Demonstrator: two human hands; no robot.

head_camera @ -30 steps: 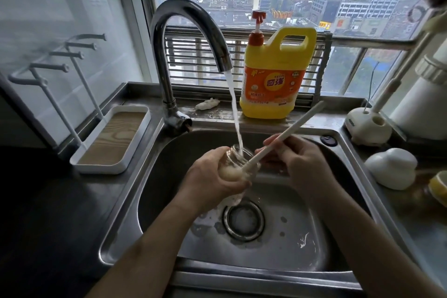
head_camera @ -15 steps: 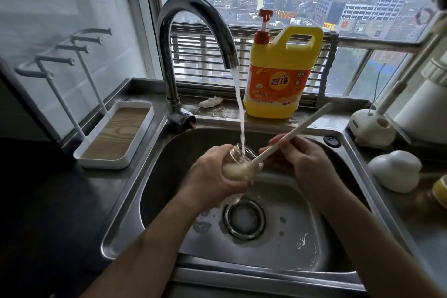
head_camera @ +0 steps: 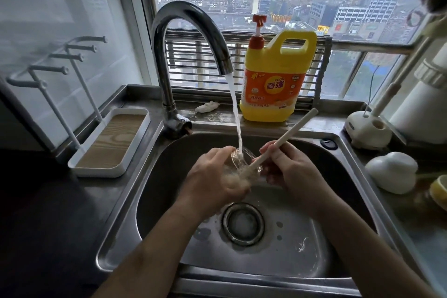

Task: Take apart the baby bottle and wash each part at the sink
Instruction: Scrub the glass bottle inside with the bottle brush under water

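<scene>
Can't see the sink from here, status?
Left hand grips bottle under running water. Right hand holds brush, head inside bottle. Nothing blocking.

Taking the sink [head_camera: 167, 172] as my mark, I see the drain [head_camera: 243, 224] in its floor. Over the basin, the left hand [head_camera: 212, 184] holds the bottle [head_camera: 238, 164], and the right hand [head_camera: 290, 169] holds the brush [head_camera: 285, 138], its head inside the bottle. The faucet [head_camera: 164, 68] stands at the sink's back left corner. Behind the sink, the jug [head_camera: 271, 84] and a rag [head_camera: 206, 106] sit on the ledge. A tray [head_camera: 108, 143] lies left of the sink. To its right are a stand [head_camera: 367, 130] and a dome [head_camera: 391, 172].
</scene>
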